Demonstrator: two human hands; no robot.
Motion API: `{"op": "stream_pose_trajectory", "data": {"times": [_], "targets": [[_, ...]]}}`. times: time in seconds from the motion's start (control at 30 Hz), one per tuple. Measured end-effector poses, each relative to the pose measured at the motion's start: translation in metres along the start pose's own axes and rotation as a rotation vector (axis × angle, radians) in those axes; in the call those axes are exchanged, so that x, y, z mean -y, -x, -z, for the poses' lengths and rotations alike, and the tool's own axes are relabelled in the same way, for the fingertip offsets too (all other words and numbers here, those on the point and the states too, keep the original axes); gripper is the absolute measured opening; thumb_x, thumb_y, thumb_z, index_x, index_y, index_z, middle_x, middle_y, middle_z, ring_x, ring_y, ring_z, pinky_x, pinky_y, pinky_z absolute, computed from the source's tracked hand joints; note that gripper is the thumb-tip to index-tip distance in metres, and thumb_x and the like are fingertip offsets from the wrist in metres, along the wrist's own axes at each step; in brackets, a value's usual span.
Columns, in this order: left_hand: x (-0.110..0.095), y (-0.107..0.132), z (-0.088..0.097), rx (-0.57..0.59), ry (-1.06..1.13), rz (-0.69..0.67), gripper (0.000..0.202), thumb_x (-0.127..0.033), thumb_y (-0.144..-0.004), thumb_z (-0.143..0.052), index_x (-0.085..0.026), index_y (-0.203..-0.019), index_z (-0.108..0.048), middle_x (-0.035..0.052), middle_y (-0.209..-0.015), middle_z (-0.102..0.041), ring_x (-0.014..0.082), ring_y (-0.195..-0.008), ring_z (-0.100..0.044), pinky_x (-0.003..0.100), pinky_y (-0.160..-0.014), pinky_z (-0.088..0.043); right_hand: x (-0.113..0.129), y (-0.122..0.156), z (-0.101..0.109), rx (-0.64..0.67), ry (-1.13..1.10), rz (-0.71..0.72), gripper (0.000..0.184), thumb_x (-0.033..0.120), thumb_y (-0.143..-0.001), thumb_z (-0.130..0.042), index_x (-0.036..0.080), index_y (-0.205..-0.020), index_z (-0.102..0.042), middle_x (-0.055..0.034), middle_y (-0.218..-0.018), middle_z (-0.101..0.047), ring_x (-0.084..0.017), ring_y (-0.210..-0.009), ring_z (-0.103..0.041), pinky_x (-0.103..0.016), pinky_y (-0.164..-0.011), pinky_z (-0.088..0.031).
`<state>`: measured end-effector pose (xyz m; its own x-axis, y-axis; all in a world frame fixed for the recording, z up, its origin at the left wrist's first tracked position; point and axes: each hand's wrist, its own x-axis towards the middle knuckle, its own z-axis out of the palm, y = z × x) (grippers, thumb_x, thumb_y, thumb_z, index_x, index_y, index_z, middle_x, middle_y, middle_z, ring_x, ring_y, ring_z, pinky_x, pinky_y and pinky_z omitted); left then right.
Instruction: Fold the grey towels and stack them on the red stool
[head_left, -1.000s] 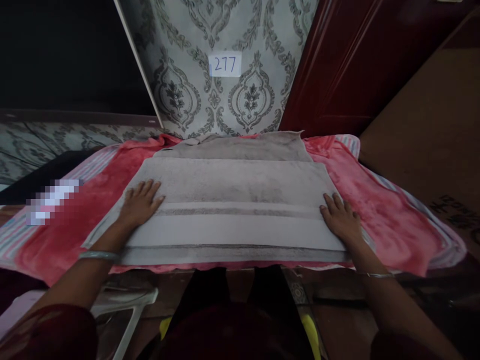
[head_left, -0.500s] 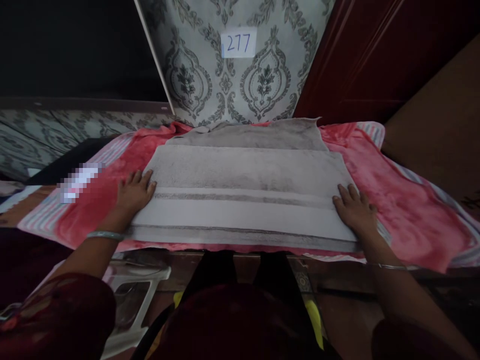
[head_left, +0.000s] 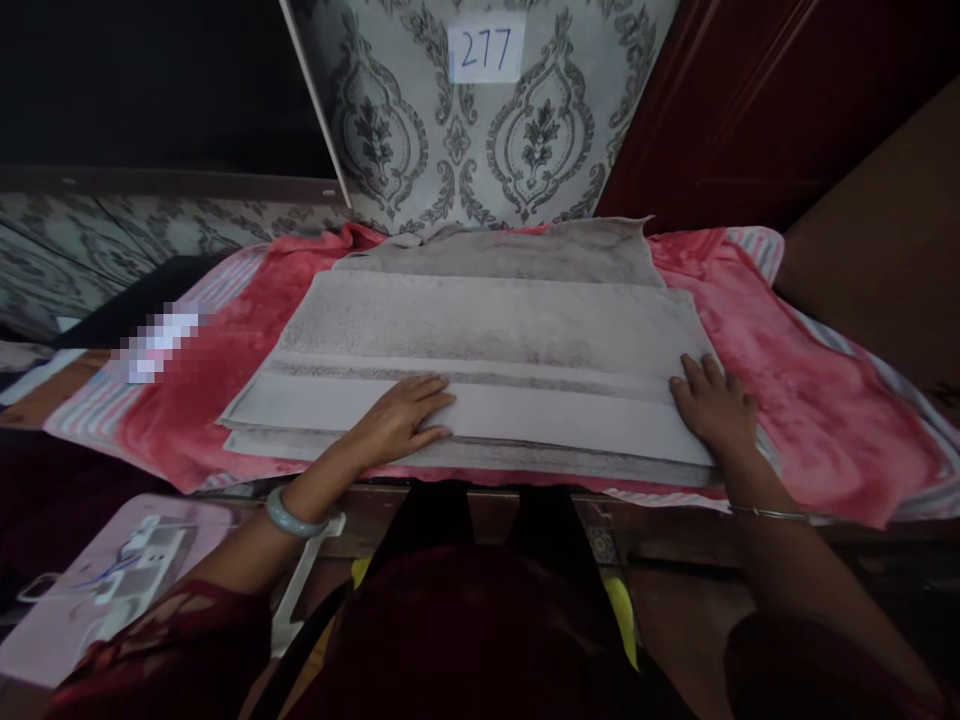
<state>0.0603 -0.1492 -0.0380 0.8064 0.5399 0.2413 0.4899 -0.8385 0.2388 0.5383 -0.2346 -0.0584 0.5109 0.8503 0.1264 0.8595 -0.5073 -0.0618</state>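
A grey towel (head_left: pixel 480 325), partly folded over toward me, lies across a table covered with a red plush blanket (head_left: pixel 217 400). Its near part has a smooth pale band, and its far part reaches back toward the wall. My left hand (head_left: pixel 401 420) rests on the pale band left of the middle, fingers stretched out to the right. At the towel's right edge, my right hand (head_left: pixel 712 405) lies flat with its fingers spread. Neither hand grips anything.
Patterned wallpaper with a paper marked 277 (head_left: pixel 487 48) rises behind the table. A dark screen (head_left: pixel 150 90) stands at the back left, a dark red door (head_left: pixel 750 110) at the back right. Lower left, a pink stool (head_left: pixel 67 630) bears a power strip (head_left: pixel 146 575).
My left hand has moved right from the towel's left edge to left of its middle, uncovering that edge. My right hand stays at the right edge. The view has tilted slightly down.
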Motion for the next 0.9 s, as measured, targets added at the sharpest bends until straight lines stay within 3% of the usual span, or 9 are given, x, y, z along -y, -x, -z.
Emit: {"op": "stream_pose_trajectory", "data": {"times": [0.1, 0.2, 0.4, 0.6, 0.73, 0.9], "targets": [[0.002, 0.001, -0.002, -0.001, -0.054, -0.040, 0.061, -0.058, -0.096, -0.054, -0.016, -0.141, -0.058, 0.0189, -0.152, -0.052, 0.0327, -0.145, -0.044, 0.054, -0.118, -0.041, 0.000, 0.000, 0.001, -0.006, -0.013, 0.006, 0.067, 0.051, -0.102, -0.019, 0.021, -0.160, -0.035, -0.0141, -0.164, -0.033, -0.041, -0.145, -0.034, -0.067, -0.109, -0.038], [0.002, 0.002, -0.002, -0.018, -0.087, -0.036, 0.048, -0.047, -0.101, -0.049, -0.018, -0.137, -0.062, 0.0174, -0.148, -0.056, 0.0306, -0.141, -0.049, 0.052, -0.115, -0.045, -0.001, -0.001, -0.002, -0.016, -0.007, 0.010, 0.065, 0.049, -0.102, -0.023, 0.023, -0.160, -0.034, -0.0141, -0.164, -0.034, -0.041, -0.144, -0.035, -0.067, -0.108, -0.039], [0.000, -0.006, 0.008, -0.014, -0.127, 0.022, 0.031, -0.020, -0.099, -0.047, -0.022, -0.119, -0.070, 0.0111, -0.123, -0.071, 0.0226, -0.110, -0.068, 0.039, -0.095, -0.056, 0.000, 0.000, -0.001, -0.026, -0.019, 0.004, 0.064, 0.050, -0.102, -0.023, 0.024, -0.159, -0.035, -0.0130, -0.163, -0.035, -0.041, -0.144, -0.036, -0.066, -0.108, -0.039], [0.015, -0.030, 0.021, 0.075, -0.025, 0.086, 0.024, -0.025, -0.098, -0.048, -0.019, -0.087, -0.068, 0.0065, -0.091, -0.071, 0.0195, -0.089, -0.065, 0.031, -0.079, -0.049, 0.007, 0.006, 0.009, -0.005, -0.070, -0.003, 0.066, 0.051, -0.102, -0.019, 0.021, -0.159, -0.037, -0.0155, -0.163, -0.034, -0.041, -0.146, -0.033, -0.068, -0.110, -0.035], [0.032, -0.047, 0.014, 0.188, 0.046, 0.255, 0.031, -0.033, -0.098, -0.048, -0.019, -0.074, -0.063, 0.0027, -0.072, -0.064, 0.0165, -0.070, -0.058, 0.028, -0.065, -0.037, 0.010, 0.008, 0.014, 0.047, -0.101, -0.015, 0.071, 0.054, -0.102, -0.014, 0.019, -0.160, -0.033, -0.0149, -0.167, -0.027, -0.042, -0.148, -0.028, -0.065, -0.115, -0.028], [0.037, -0.053, 0.006, 0.170, 0.120, 0.254, 0.036, -0.040, -0.097, -0.048, -0.021, -0.069, -0.061, 0.0012, -0.063, -0.057, 0.0155, -0.063, -0.050, 0.028, -0.062, -0.032, 0.011, 0.008, 0.015, 0.054, -0.103, -0.007, 0.072, 0.054, -0.102, -0.013, 0.016, -0.160, -0.033, -0.0169, -0.167, -0.026, -0.044, -0.148, -0.027, -0.068, -0.113, -0.029]]}}
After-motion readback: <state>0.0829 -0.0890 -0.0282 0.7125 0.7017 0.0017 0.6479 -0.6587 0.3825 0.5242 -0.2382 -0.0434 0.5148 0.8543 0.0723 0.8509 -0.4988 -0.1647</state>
